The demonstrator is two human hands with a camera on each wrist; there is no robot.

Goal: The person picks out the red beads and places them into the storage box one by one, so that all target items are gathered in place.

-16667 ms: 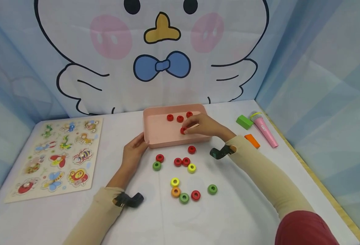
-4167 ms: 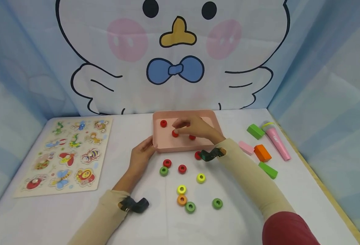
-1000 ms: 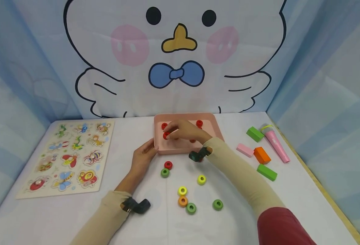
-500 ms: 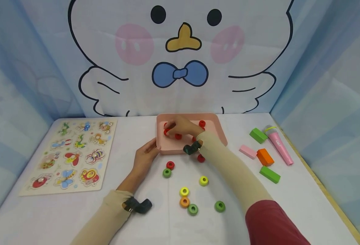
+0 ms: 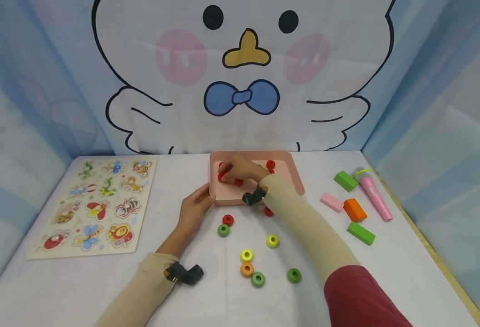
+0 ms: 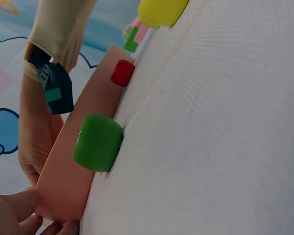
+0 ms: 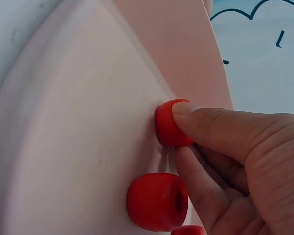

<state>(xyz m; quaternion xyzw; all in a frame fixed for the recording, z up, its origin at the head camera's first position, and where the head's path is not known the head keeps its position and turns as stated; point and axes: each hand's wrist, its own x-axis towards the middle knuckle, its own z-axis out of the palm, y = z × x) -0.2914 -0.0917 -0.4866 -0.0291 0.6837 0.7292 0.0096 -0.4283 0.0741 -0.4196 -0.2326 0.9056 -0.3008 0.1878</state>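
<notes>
A pink tray (image 5: 232, 196) stands at the back of the table with several red beads in it, such as one bead (image 5: 270, 164) at its right. My left hand (image 5: 194, 206) grips the tray's near left corner, thumb against the wall. Inside the tray, my right hand (image 5: 240, 168) pinches a red bead (image 7: 165, 126) between thumb and fingers by the left part. Another red bead (image 7: 156, 201) lies close beside it, its hole showing. My right hand hides some of the tray's beads in the head view.
On the near table lie red beads (image 5: 228, 220), green beads (image 5: 223, 230), yellow beads (image 5: 272, 241) and an orange bead (image 5: 246, 270). An insect puzzle board (image 5: 117, 200) is at left. At right are blocks (image 5: 355, 210) and a pink toy microphone (image 5: 374, 195).
Over the longer span, several red beads have gone from the table and others sit rearranged in the tray. Lately my right hand has shifted slightly at the tray's left part; my left hand keeps its grip.
</notes>
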